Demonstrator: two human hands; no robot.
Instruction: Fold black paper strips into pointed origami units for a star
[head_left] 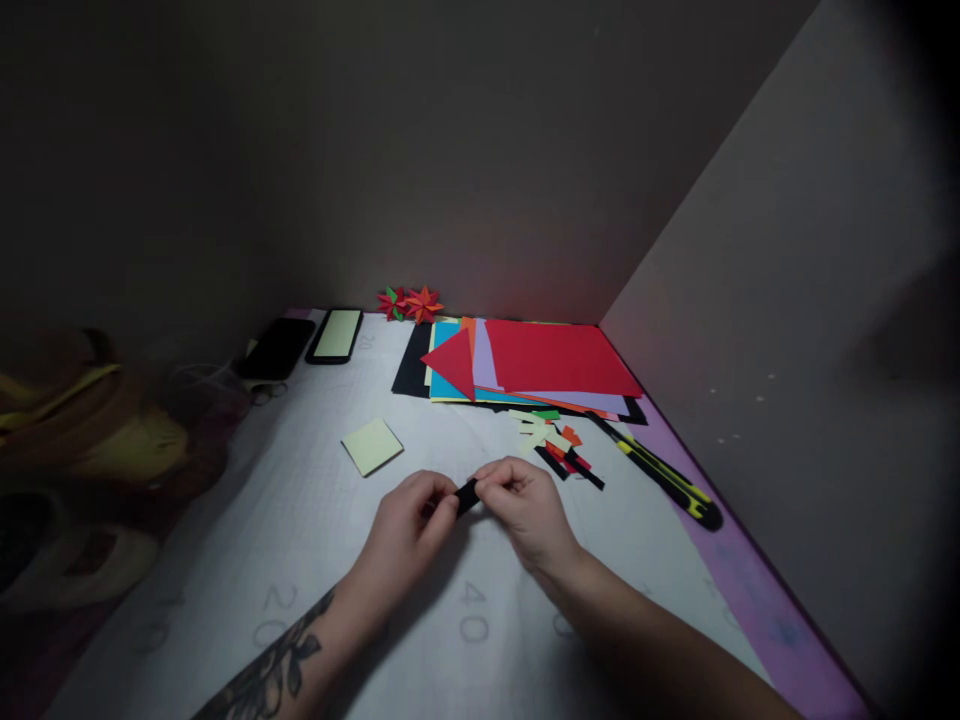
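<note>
A small black paper piece (pixel 466 496) is pinched between both my hands over the white cutting mat (pixel 315 560). My left hand (pixel 409 527) grips its left end with curled fingers. My right hand (pixel 525 505) grips its right end the same way. A pale yellow paper square (pixel 372 446) lies on the mat just beyond my left hand. Small paper scraps (pixel 556 444) in green, yellow, red and black lie past my right hand.
A stack of coloured paper sheets (pixel 555 362) with a red triangle (pixel 454 362) lies at the back. Two folded paper stars (pixel 411 303) sit by the wall. Two phones (pixel 307 340) lie at the back left. A yellow-black utility knife (pixel 664 475) lies at right.
</note>
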